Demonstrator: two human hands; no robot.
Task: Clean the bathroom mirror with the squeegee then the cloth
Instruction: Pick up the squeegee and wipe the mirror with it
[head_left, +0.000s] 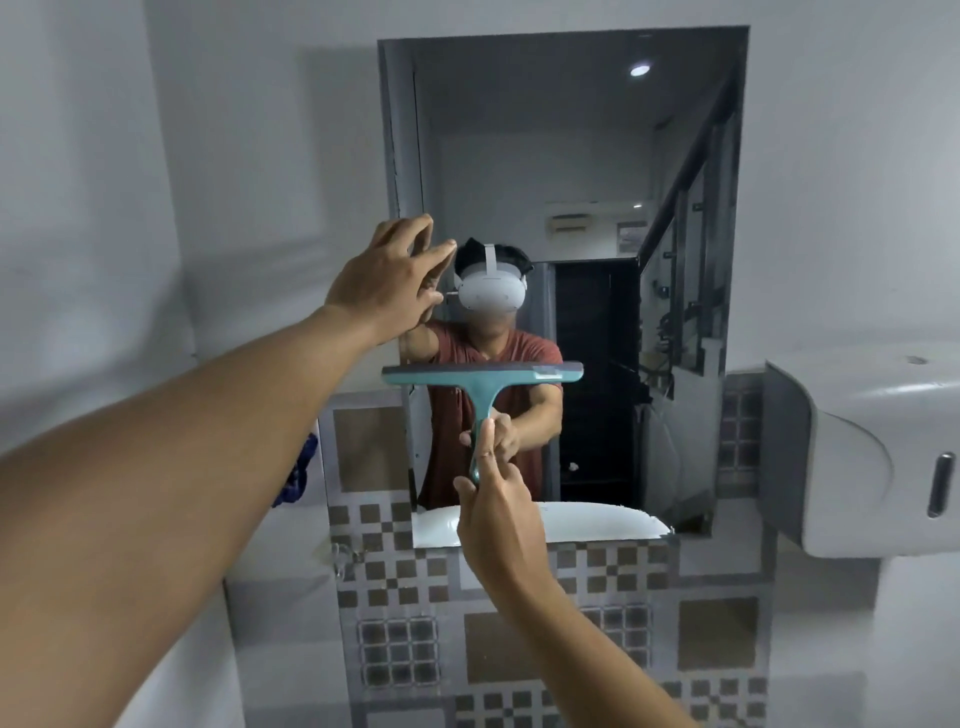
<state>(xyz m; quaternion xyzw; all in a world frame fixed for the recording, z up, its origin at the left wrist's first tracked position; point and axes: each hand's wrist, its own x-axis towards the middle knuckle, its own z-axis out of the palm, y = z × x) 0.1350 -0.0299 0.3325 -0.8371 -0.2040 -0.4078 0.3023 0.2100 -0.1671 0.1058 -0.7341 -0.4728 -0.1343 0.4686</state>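
Right hand (498, 514) fingers clamped on the squeegee (480, 384) handle, blade above them; left hand (387, 283) fingers spread apart at the mirror (571, 182) edge.

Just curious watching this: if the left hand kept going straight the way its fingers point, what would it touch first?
Most likely the mirror near its left edge. The left hand reaches forward with fingers spread, and its reflection nearly meets it, though exact depth is unclear.

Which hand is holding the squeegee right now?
The right hand, low at centre, grips the teal squeegee by its handle, blade up against the mirror. The left hand holds nothing; its fingers are spread at the mirror's left edge.
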